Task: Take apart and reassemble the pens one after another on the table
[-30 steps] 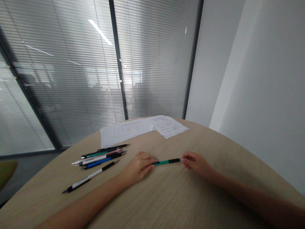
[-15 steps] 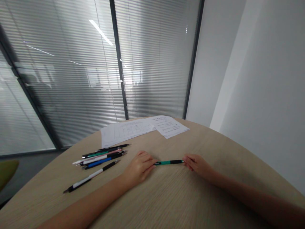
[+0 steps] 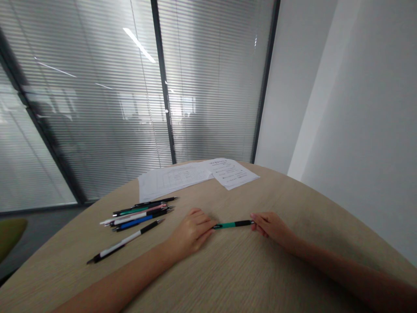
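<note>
A teal-and-black pen (image 3: 233, 224) lies almost level on the pale wood table (image 3: 247, 269), between my two hands. My left hand (image 3: 192, 231) has its fingertips at the pen's left end. My right hand (image 3: 269, 226) closes on the right end with its fingertips. To the left of my left hand, a loose group of several pens (image 3: 138, 216) lies side by side. Nearer me, a separate black-and-white pen (image 3: 125, 241) lies slanted.
Printed papers (image 3: 198, 173) lie overlapping at the table's far edge. Beyond the curved edge stands a glass partition with blinds (image 3: 97, 108). A white wall (image 3: 352, 108) fills the right side, and a green chair seat (image 3: 11, 234) shows at far left.
The teal-and-black pen has turned from a slight slant to nearly level and shifted a little right. My hands have closed in on its ends.
</note>
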Tool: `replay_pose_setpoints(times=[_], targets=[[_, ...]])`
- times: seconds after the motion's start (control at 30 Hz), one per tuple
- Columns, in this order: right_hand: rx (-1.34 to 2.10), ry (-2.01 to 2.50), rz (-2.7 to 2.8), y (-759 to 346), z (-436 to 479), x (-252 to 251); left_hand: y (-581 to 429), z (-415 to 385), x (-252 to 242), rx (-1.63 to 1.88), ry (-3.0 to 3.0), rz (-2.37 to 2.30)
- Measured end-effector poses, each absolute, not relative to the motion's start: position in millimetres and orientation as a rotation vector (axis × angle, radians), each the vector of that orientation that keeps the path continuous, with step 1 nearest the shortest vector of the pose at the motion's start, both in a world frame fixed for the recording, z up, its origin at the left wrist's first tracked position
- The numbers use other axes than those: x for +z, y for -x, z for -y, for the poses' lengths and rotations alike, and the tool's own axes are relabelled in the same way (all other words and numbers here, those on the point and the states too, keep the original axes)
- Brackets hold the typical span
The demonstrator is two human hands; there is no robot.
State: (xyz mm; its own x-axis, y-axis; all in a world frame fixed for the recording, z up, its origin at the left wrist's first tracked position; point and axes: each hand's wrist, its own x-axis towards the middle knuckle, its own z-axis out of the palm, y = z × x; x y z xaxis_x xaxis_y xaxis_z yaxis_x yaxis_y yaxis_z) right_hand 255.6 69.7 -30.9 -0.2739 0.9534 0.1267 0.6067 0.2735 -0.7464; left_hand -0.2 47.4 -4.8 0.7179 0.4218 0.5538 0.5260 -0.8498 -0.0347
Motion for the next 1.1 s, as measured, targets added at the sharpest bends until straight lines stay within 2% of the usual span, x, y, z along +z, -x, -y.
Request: replay_pose_setpoints(times=[0.2,0.4,0.57,0.93,1.1], targets=[[0.793,1.344,1.966,-258.1,-73.7,-36.5,0.9,-49.9,-5.4,-0.812,2.738,0.793],[0.978,1.135,1.786,-255.9,-75.9,-36.4,2.4,-52.3,-4.9,-0.83,2.747,0.859],[1.037,1.142,1.744,-252.2,-73.9,-30.4,3.3,-54.4,-4.7,-0.869,2.734,0.942],[0.873,1.256,1.934,-255.0,-73.1,-34.2,2.2,-50.4,-3.9,-0.812,2.763,0.813],[0.907,1.277,1.92,-256.5,-74.9,-37.8,2.0,-51.2,-4.1,-0.814,2.781,0.845]])
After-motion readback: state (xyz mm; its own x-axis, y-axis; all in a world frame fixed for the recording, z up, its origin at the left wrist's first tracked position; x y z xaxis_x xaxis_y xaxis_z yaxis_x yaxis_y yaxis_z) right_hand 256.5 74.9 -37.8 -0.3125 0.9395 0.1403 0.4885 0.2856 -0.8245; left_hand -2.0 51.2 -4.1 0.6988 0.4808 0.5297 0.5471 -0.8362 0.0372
